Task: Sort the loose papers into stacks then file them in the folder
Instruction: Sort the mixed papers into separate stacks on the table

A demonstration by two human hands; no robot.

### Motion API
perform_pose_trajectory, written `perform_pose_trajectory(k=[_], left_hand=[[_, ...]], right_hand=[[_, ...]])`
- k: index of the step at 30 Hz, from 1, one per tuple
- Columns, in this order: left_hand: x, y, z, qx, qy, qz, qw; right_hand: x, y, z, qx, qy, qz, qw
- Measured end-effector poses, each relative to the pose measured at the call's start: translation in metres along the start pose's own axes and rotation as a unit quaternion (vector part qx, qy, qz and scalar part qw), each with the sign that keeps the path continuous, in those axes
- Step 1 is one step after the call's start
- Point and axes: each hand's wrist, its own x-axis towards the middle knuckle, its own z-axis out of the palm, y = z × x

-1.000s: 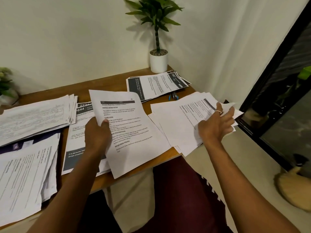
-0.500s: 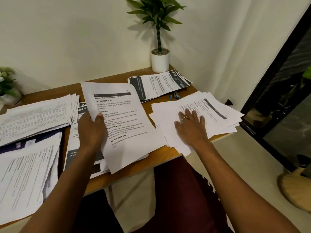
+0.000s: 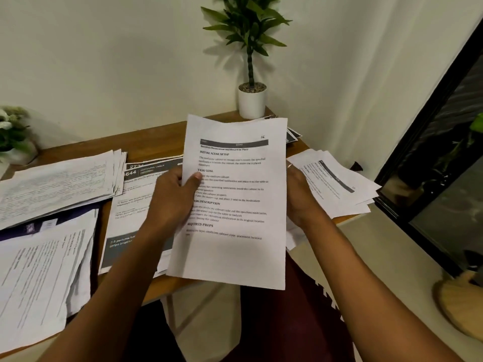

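Note:
A printed sheet (image 3: pixel 235 246) with a dark header bar is held upright above the table's front edge. My left hand (image 3: pixel 173 199) grips its left edge, thumb on the text. My right hand (image 3: pixel 300 197) holds its right edge from behind, mostly hidden by the paper. Loose white pages (image 3: pixel 337 184) lie fanned on the table's right end. A stack with dark headers (image 3: pixel 136 205) lies under my left hand. Two more stacks sit at the left, one far (image 3: pixel 60 181) and one near (image 3: pixel 39 273). A dark purple folder (image 3: pixel 39 226) shows between them.
A white potted plant (image 3: pixel 252 100) stands at the back of the wooden table (image 3: pixel 154 145), with more dark-header sheets (image 3: pixel 292 134) beside it. A second plant (image 3: pixel 13 137) is at far left. A black-framed glass door (image 3: pixel 439 152) stands at the right.
My left hand lifted the sheet off the table and brought it upright toward the middle. My right hand left the fanned pages and took the sheet's right edge.

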Motion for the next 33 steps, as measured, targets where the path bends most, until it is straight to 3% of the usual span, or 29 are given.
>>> perform_pose_trajectory(k=[2, 4, 10, 13, 17, 22, 24, 26, 28, 30, 33], left_hand=[[0.000, -0.004, 0.006, 0.003, 0.000, -0.006, 1.000], [0.002, -0.012, 0.011, 0.004, -0.004, -0.020, 1.000], [0.006, -0.016, 0.029, -0.001, -0.035, -0.071, 0.997], [0.011, -0.012, 0.032, 0.010, -0.052, -0.102, 0.993], [0.014, -0.017, 0.031, -0.059, -0.090, -0.171, 0.979], [0.011, -0.028, 0.027, -0.008, -0.058, -0.125, 0.990], [0.009, -0.032, 0.026, 0.052, -0.037, -0.089, 0.994], [0.006, -0.035, 0.026, 0.133, -0.006, -0.039, 0.990], [0.004, -0.038, 0.024, 0.185, 0.023, 0.000, 0.983], [0.003, -0.039, 0.017, 0.212, 0.041, 0.011, 0.976], [0.006, -0.043, 0.005, 0.306, 0.062, -0.011, 0.950]], right_hand=[[0.001, 0.001, -0.006, 0.098, -0.025, 0.021, 0.995], [-0.001, 0.004, -0.012, 0.120, -0.028, 0.029, 0.992], [-0.013, 0.015, -0.020, -0.134, 0.027, -0.001, 0.991], [-0.008, 0.013, -0.029, -0.186, 0.136, -0.002, 0.973], [0.001, 0.008, -0.059, -0.194, 0.304, 0.012, 0.933], [0.004, 0.015, -0.087, -0.293, 0.380, 0.020, 0.877], [0.000, 0.024, -0.089, -0.386, 0.379, 0.047, 0.839], [-0.004, 0.034, -0.086, -0.509, 0.370, 0.088, 0.772], [-0.006, 0.039, -0.081, -0.564, 0.376, 0.079, 0.731], [-0.004, 0.042, -0.073, -0.579, 0.346, 0.022, 0.738], [0.004, 0.045, -0.051, -0.576, 0.145, -0.055, 0.802]])
